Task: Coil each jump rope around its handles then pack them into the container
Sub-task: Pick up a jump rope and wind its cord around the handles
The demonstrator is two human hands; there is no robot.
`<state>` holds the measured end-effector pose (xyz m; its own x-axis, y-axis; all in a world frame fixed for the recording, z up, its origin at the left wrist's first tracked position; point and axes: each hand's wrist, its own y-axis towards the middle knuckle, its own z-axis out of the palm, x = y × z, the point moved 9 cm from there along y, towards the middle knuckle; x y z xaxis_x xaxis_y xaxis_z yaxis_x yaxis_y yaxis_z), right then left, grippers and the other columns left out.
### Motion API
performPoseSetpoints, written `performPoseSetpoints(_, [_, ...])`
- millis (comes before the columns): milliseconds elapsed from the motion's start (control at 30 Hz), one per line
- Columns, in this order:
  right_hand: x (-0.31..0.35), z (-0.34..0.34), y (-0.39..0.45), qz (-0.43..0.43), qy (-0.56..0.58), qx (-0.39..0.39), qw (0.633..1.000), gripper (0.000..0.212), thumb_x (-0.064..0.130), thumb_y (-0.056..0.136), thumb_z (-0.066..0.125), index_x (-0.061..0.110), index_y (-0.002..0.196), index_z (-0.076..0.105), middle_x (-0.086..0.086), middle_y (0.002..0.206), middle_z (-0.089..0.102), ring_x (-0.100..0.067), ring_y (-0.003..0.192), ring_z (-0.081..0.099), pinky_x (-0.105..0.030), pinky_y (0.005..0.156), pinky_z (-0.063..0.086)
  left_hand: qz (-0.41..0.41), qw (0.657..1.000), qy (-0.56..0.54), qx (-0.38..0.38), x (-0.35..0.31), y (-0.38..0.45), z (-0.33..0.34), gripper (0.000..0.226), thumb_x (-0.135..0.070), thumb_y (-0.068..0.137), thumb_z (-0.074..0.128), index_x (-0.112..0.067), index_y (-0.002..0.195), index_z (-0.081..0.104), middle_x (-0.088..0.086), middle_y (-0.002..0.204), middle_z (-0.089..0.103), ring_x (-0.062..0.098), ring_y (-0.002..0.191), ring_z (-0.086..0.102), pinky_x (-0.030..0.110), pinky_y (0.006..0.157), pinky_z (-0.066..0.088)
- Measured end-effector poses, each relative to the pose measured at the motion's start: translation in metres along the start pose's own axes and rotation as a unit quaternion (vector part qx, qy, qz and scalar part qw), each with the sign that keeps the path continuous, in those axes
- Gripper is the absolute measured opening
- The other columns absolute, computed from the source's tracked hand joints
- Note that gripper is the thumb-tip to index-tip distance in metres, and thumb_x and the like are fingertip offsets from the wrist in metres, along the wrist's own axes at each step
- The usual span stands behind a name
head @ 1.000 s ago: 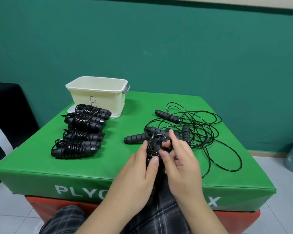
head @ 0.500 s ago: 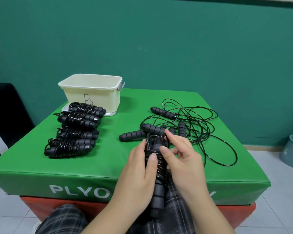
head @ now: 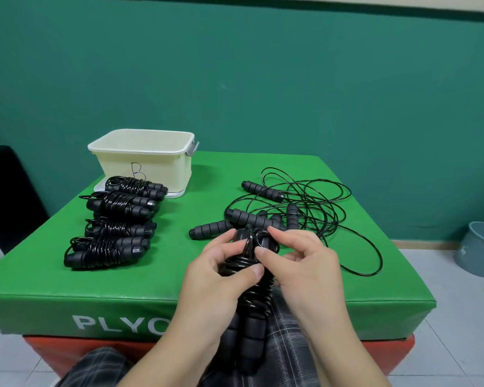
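On the green plyo box (head: 67, 289), with the container (head: 146, 166) at its far left corner, we judge the coiling nearly finished: our left hand (head: 215, 275) grips the jump rope (head: 252, 277) over the near edge while our right hand (head: 305, 263) pinches its loose end, to tuck next.
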<state>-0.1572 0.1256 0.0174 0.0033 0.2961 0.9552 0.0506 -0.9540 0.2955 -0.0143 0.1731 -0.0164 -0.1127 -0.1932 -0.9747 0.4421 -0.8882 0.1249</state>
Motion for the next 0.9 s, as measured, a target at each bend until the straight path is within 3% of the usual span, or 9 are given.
performPoseSetpoints(133, [0.010,0.002,-0.006,-0.018,-0.049,-0.003,0.999,0.031,0.004,0.073,0.078,0.032,0.078,0.067,0.009,0.083,0.056,-0.003,0.049,0.047,-0.010,0.052,0.039,0.008,1.000,-0.009,-0.018,-0.003,-0.003,-0.001,0.023,-0.002,0.061,0.082,-0.018,0.076,0.074,-0.018,0.119,0.061,0.002,0.110,0.059,0.034,0.098,0.045])
performPoseSetpoints(300, [0.020,0.011,-0.012,-0.078,-0.110,0.010,0.991,0.020,0.001,0.076,0.076,0.020,0.077,0.072,0.006,0.074,0.052,0.001,0.060,0.051,-0.007,0.055,0.037,0.022,0.998,-0.005,-0.056,-0.006,-0.001,-0.007,0.012,-0.007,0.074,0.077,-0.018,0.071,0.072,-0.012,0.115,0.063,0.011,0.108,0.060,0.036,0.101,0.044])
performPoseSetpoints(433, [0.033,0.020,-0.022,-0.215,-0.297,-0.047,0.929,0.014,0.012,0.081,0.067,0.012,0.092,0.076,0.008,0.074,0.049,-0.006,0.068,0.047,-0.014,0.060,0.039,0.059,0.994,0.043,-0.083,-0.009,0.000,-0.012,0.022,0.000,0.076,0.073,-0.021,0.074,0.067,-0.014,0.111,0.063,0.013,0.105,0.061,0.038,0.100,0.045])
performPoseSetpoints(567, [0.042,0.028,-0.028,-0.276,-0.371,-0.060,0.885,0.014,0.016,0.078,0.062,0.010,0.082,0.074,0.001,0.074,0.050,-0.015,0.051,0.049,-0.025,0.043,0.039,0.127,0.983,0.099,-0.086,-0.023,-0.006,-0.011,0.029,0.002,0.077,0.071,-0.027,0.073,0.068,-0.020,0.100,0.066,0.003,0.101,0.062,0.024,0.091,0.046])
performPoseSetpoints(667, [0.036,0.025,-0.025,-0.276,-0.350,-0.045,0.894,0.017,0.015,0.081,0.059,0.009,0.084,0.074,0.002,0.076,0.048,-0.012,0.060,0.045,-0.024,0.052,0.039,0.190,0.964,0.177,-0.060,-0.033,-0.013,-0.004,0.030,0.001,0.085,0.063,-0.028,0.081,0.070,-0.020,0.099,0.066,-0.007,0.100,0.059,0.007,0.087,0.041])
performPoseSetpoints(733, [0.025,0.022,-0.023,-0.257,-0.332,-0.015,0.907,0.021,0.013,0.082,0.056,0.007,0.093,0.074,0.004,0.079,0.046,-0.012,0.071,0.044,-0.017,0.062,0.038,0.218,0.944,0.245,-0.032,-0.036,-0.014,0.003,0.022,-0.012,0.086,0.055,-0.022,0.092,0.073,-0.023,0.106,0.063,-0.012,0.101,0.055,0.000,0.084,0.036])
performPoseSetpoints(833, [0.007,0.018,-0.021,-0.185,-0.268,0.046,0.944,0.031,0.012,0.086,0.050,0.011,0.109,0.071,0.008,0.083,0.046,-0.006,0.082,0.047,-0.005,0.072,0.036,0.213,0.928,0.306,0.001,-0.032,-0.007,0.006,0.030,-0.024,0.079,0.051,-0.019,0.097,0.074,-0.028,0.105,0.060,-0.012,0.096,0.055,-0.001,0.079,0.037])
performPoseSetpoints(900, [-0.002,0.011,-0.018,-0.140,-0.222,0.056,0.963,0.031,0.006,0.089,0.056,0.019,0.114,0.069,0.010,0.084,0.049,-0.001,0.083,0.050,-0.004,0.073,0.037,0.195,0.930,0.313,0.005,-0.029,-0.003,0.007,0.028,-0.033,0.076,0.054,-0.023,0.093,0.073,-0.027,0.102,0.059,-0.010,0.094,0.055,0.003,0.079,0.039])
